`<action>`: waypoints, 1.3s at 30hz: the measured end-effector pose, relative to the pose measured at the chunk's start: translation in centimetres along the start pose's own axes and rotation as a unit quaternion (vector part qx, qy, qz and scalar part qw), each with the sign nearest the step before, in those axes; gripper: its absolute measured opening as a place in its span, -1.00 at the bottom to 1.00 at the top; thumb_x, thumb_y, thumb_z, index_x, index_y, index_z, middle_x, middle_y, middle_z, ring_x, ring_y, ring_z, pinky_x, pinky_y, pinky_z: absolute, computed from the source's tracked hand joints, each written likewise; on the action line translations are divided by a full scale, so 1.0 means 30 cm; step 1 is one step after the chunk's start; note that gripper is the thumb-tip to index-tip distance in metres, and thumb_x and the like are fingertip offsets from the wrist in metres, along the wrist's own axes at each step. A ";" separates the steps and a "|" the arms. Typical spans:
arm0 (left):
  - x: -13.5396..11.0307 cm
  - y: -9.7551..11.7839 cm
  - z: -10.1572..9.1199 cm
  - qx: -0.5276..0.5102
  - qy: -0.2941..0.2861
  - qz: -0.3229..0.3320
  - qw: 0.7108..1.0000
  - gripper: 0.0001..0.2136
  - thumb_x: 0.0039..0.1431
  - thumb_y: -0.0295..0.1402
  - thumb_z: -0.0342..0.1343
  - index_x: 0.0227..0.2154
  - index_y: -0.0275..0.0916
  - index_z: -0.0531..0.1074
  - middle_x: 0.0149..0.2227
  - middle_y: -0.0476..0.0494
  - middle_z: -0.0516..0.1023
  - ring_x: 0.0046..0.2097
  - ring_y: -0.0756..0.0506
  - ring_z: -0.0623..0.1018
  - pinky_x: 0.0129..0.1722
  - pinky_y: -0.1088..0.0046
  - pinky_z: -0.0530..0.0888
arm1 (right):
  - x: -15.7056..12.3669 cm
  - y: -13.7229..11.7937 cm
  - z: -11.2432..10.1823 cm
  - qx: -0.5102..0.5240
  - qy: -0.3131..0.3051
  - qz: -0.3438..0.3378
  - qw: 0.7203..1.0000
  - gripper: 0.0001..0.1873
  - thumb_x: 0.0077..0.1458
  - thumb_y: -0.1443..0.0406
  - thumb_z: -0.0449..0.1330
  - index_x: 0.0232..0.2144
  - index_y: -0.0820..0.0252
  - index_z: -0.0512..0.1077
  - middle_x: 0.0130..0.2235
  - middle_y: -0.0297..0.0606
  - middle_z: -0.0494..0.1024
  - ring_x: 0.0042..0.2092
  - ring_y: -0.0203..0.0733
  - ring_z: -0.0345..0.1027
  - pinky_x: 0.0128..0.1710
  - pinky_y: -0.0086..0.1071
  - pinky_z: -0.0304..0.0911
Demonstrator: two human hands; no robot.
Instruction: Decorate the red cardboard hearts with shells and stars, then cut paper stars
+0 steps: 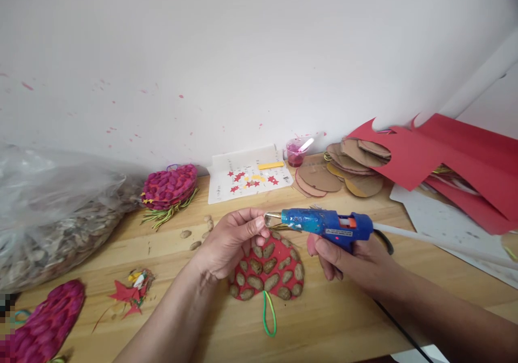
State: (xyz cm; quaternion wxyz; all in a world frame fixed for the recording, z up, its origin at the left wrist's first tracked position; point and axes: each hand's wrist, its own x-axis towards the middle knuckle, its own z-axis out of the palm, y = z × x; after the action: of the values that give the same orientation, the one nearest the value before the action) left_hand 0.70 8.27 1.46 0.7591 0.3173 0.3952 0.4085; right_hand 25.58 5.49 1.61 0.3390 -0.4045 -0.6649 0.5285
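My left hand (232, 239) pinches a small brown shell piece (267, 221) between thumb and fingers, right at the metal nozzle of a blue glue gun (327, 226). My right hand (352, 263) is wrapped round the gun's handle, a white glue stick (429, 238) sticking out behind it. Below both hands a red heart-shaped cutout (269, 271) lies on the wooden table (324, 320), covered with several glued brown shells and with a green loop (269, 314) at its tip.
A clear bag of shells (52, 217) fills the left. Pink shell-covered shapes lie at back left (170, 186) and front left (48, 320). Loose shells (196, 236), a star sticker sheet (249, 179), a pink cup (295, 152), cardboard discs (343, 171) and red paper sheets (457, 163) crowd the back and right.
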 end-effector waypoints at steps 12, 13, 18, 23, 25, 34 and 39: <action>-0.001 0.002 0.000 -0.001 -0.002 -0.002 1.000 -0.75 -0.09 -0.31 0.46 -0.42 -0.34 0.56 -0.49 -0.11 0.54 -0.49 0.07 0.47 -0.44 0.62 0.39 | -0.002 -0.002 -0.001 -0.012 0.010 0.016 1.000 -0.65 0.29 0.07 0.09 -0.42 0.18 0.36 -0.59 -0.35 0.41 -0.55 -0.31 0.31 -0.58 -0.46 0.21; -0.001 0.002 0.000 -0.001 -0.002 -0.003 1.000 -0.75 -0.08 -0.31 0.46 -0.42 -0.35 0.56 -0.49 -0.11 0.54 -0.49 0.07 0.47 -0.44 0.62 0.39 | 0.000 -0.003 0.000 -0.013 0.013 0.015 1.000 -0.66 0.28 0.08 0.09 -0.41 0.18 0.36 -0.59 -0.36 0.40 -0.55 -0.31 0.31 -0.58 -0.46 0.21; 0.001 -0.001 -0.003 0.004 -0.005 0.002 1.000 -0.76 -0.05 -0.30 0.44 -0.40 -0.34 0.57 -0.48 -0.10 0.53 -0.46 0.07 0.46 -0.42 0.61 0.40 | 0.000 -0.007 0.001 -0.028 0.021 0.018 0.999 -0.68 0.27 0.09 0.10 -0.41 0.18 0.38 -0.61 -0.35 0.40 -0.57 -0.30 0.28 -0.58 -0.45 0.21; 0.000 -0.001 -0.006 0.008 -0.007 0.002 1.000 -0.76 -0.04 -0.31 0.44 -0.39 -0.35 0.57 -0.47 -0.10 0.53 -0.46 0.08 0.46 -0.42 0.62 0.39 | -0.007 0.001 -0.004 -0.030 0.017 0.030 0.999 -0.64 0.29 0.05 0.08 -0.39 0.18 0.40 -0.59 -0.34 0.42 -0.55 -0.29 0.30 -0.56 -0.44 0.22; 0.000 0.000 -0.005 0.006 -0.006 0.002 1.000 -0.76 -0.06 -0.31 0.44 -0.39 -0.35 0.57 -0.48 -0.10 0.53 -0.46 0.07 0.46 -0.43 0.62 0.40 | -0.010 0.003 -0.005 -0.032 0.013 0.029 0.999 -0.64 0.29 0.05 0.08 -0.39 0.18 0.40 -0.59 -0.34 0.42 -0.55 -0.29 0.30 -0.56 -0.44 0.22; -0.001 0.003 -0.005 0.004 -0.004 0.001 1.000 -0.75 -0.08 -0.31 0.46 -0.40 -0.35 0.57 -0.48 -0.10 0.53 -0.47 0.08 0.46 -0.43 0.62 0.40 | -0.003 -0.001 -0.003 -0.038 0.017 0.019 0.999 -0.68 0.30 0.08 0.07 -0.37 0.18 0.39 -0.59 -0.36 0.42 -0.54 -0.30 0.31 -0.55 -0.45 0.22; -0.001 0.004 -0.004 0.002 -0.004 0.005 1.000 -0.75 -0.07 -0.31 0.45 -0.39 -0.35 0.57 -0.48 -0.10 0.53 -0.47 0.07 0.46 -0.43 0.62 0.39 | -0.001 0.008 -0.002 -0.029 0.018 0.019 0.999 -0.65 0.30 0.07 0.07 -0.40 0.18 0.37 -0.60 -0.37 0.40 -0.57 -0.33 0.26 -0.58 -0.46 0.20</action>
State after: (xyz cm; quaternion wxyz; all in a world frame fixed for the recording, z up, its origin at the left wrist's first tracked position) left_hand 0.54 8.31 1.50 0.7583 0.3225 0.3909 0.4102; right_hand 25.69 5.51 1.40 0.3290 -0.4363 -0.6658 0.5081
